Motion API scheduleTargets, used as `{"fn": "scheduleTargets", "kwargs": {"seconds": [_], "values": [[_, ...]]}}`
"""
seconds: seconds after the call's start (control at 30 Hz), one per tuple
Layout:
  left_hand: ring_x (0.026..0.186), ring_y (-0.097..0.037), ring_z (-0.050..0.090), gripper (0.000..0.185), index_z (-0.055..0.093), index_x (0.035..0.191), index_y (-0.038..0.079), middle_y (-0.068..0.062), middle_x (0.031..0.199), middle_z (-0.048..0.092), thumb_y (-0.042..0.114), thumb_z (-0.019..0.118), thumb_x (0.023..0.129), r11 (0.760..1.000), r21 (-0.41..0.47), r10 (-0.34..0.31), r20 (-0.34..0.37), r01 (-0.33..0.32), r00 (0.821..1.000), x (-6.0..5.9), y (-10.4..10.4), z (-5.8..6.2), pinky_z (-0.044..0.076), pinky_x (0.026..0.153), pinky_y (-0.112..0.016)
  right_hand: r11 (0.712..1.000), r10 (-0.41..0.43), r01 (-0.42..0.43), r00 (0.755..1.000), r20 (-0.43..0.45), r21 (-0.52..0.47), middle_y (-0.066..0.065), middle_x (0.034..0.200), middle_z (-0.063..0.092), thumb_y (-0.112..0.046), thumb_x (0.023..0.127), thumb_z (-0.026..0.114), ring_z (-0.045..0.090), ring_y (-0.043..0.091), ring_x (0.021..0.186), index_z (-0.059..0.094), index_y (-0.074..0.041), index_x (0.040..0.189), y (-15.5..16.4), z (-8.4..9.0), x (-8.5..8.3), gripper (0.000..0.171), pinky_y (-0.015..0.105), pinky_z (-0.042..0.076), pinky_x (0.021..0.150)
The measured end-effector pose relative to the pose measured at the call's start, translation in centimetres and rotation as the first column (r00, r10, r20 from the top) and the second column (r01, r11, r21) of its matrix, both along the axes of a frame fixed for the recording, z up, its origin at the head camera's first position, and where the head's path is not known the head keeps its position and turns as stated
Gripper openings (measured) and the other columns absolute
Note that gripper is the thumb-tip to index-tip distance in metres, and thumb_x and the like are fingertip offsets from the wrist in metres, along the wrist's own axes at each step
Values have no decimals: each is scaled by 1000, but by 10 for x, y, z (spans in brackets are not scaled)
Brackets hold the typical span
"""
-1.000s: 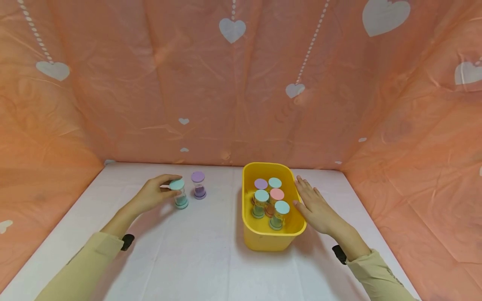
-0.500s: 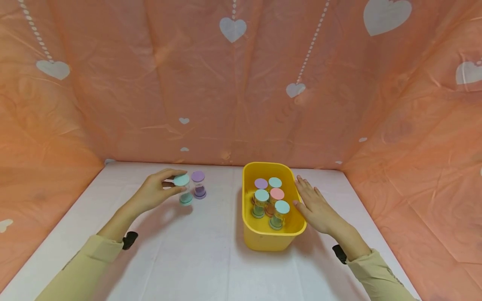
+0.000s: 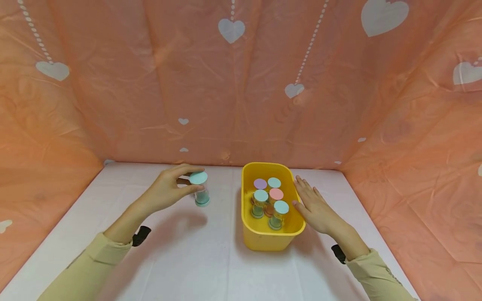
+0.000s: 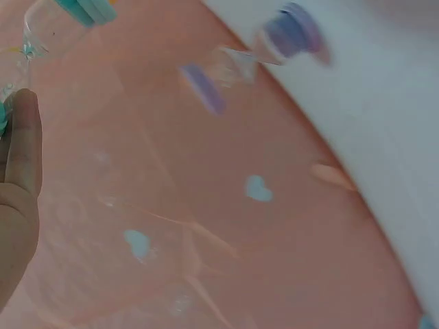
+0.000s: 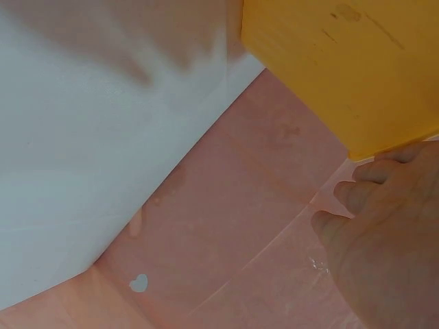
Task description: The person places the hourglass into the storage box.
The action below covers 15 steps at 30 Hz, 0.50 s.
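Note:
In the head view my left hand (image 3: pixel 167 190) pinches a teal-capped hourglass (image 3: pixel 202 196) between thumb and fingers, above the table. The left wrist view catches part of this hourglass and the fingers (image 4: pixel 26 137) at its left edge. A purple hourglass (image 4: pixel 291 31) stands on the table there; in the head view the held one and the hand hide nearly all of it. My right hand (image 3: pixel 316 209), fingers straight, rests against the right rim of a yellow bin (image 3: pixel 269 241). Inside the bin stand several hourglasses, among them a pink-capped one (image 3: pixel 276 194) and a purple-capped one (image 3: pixel 260 184).
A white cloth covers the table (image 3: pixel 196 259). Orange sheeting (image 3: pixel 196 83) with white hearts rises behind the table and on both sides. The bin stands right of the middle, near the back edge.
The left hand has carried the teal-capped hourglass up and to the right, across in front of the purple one. My right hand and the bin have stayed in place.

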<state>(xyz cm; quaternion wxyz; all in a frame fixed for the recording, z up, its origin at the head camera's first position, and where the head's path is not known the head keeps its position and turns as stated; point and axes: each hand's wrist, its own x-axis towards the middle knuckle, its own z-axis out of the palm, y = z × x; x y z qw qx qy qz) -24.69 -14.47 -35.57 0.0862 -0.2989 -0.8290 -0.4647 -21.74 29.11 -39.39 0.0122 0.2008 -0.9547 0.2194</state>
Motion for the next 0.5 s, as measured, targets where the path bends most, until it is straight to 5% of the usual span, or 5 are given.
{"fn": "scheduleTargets", "kwargs": {"seconds": [0.3, 0.5], "values": [[104, -15, 67, 48, 71, 129, 8, 0, 120, 70, 10, 88, 84, 994, 25, -105, -61, 107, 993, 8, 34, 24, 60, 89, -28, 1000, -4, 4, 1000, 2, 2, 22, 172, 11, -33, 112, 43, 9, 46, 157, 17, 3, 164, 0, 0, 0, 69, 66, 3, 124], [102, -16, 66, 48, 70, 130, 7, 0, 118, 70, 9, 86, 85, 975, 39, -214, -92, 218, 973, 9, 60, 36, 60, 90, -30, 1000, -1, 1, 1000, 6, 2, 22, 172, 10, -33, 112, 43, 7, 45, 158, 16, 2, 164, 1, 0, -1, 69, 66, 2, 125]]}}
